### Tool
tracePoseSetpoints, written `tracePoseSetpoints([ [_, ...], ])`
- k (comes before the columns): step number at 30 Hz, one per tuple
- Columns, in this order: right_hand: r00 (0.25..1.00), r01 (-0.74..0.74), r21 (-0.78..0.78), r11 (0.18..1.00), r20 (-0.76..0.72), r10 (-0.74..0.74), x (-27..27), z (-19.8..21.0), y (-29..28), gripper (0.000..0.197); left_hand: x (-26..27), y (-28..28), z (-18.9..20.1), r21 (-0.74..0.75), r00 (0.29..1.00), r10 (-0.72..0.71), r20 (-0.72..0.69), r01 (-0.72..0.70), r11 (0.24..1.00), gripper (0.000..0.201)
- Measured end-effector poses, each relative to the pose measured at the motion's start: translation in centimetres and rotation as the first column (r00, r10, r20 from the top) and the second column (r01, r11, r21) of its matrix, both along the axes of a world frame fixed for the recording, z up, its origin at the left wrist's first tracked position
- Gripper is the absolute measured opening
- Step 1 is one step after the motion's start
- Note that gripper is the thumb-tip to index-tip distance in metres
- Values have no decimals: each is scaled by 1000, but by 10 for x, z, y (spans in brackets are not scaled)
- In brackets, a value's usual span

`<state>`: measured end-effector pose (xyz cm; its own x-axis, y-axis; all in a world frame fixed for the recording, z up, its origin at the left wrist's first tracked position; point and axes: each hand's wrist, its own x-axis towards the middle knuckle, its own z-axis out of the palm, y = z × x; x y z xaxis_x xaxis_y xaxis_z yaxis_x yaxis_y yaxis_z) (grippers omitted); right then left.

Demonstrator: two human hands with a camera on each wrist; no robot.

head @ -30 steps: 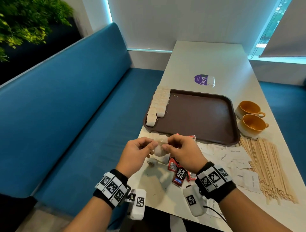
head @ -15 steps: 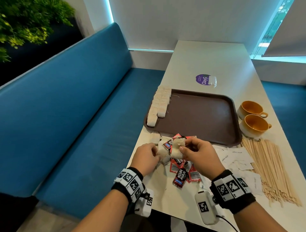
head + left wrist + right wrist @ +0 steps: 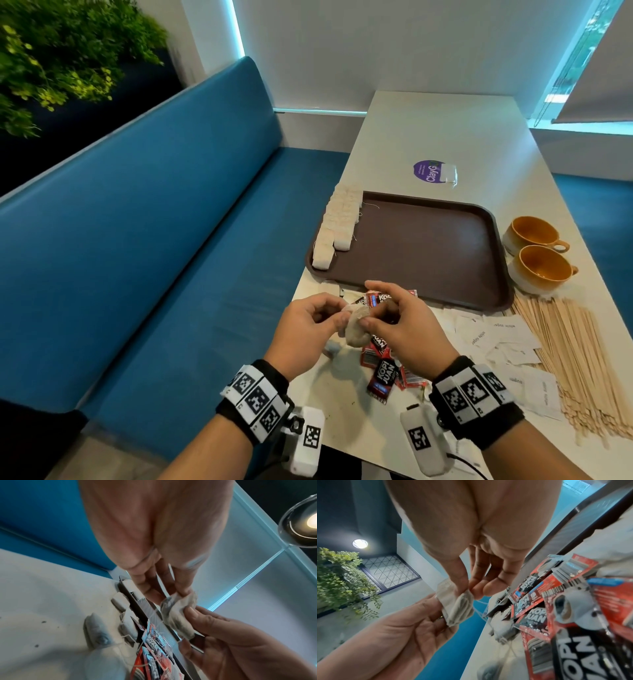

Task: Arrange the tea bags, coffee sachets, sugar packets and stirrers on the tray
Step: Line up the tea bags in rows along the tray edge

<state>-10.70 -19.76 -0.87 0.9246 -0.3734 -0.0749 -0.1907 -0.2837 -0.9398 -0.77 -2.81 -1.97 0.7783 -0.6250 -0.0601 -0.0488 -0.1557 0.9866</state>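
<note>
Paper, soft and crushable: the tea bag (image 3: 356,325) weighs almost nothing, so I pinch only its top edge between my left hand (image 3: 305,329) and right hand (image 3: 400,325), above the worktop just near of the tray (image 3: 493,240).
</note>
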Motion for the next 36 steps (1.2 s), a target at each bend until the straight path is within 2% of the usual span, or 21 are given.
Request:
tracePoseSetpoints([
  [1,1000,-8,-5,1000,-6,8,1,0,0,48,0,0,1,-12,1000,-6,-7,5,1000,12],
  [5,999,-20,-42,999,-28,19,0,0,-4,11,3,-3,5,-29,999,-19,-40,18,999,19],
  [7,1000,8,-22,1000,-26,-8,-1,-2,-6,9,13,-4,3,22,998,3,-57,-2,1000,18],
  [9,998,64,-57,996,-16,-65,-2,-4,-10,11,30,-6,-2,178,999,54,4,-54,983,16],
  [11,994,105,-113,988,-15,-108,-3,-8,-14,11,50,-9,-8,407,987,64,148,-120,906,12],
  [13,993,111,-88,990,-24,-113,-4,-8,-17,12,66,-14,-11,557,971,37,235,-166,814,7],
  [18,997,81,92,992,-11,-81,-5,-9,-15,12,82,-39,-17,681,958,-20,287,-189,708,34],
  [22,994,111,75,991,-10,-110,-3,-15,-13,13,78,-46,-21,718,942,-40,333,-226,658,45],
  [25,991,133,88,987,-20,-132,-1,-17,-13,12,76,-41,-23,708,957,-15,290,-203,677,51],
  [30,992,117,88,989,-53,-112,2,-18,-10,11,65,-28,-26,648,965,-42,260,-142,748,18],
  [36,997,41,78,996,-73,-36,4,-20,-1,11,55,-13,-27,551,970,25,244,-160,819,12],
])
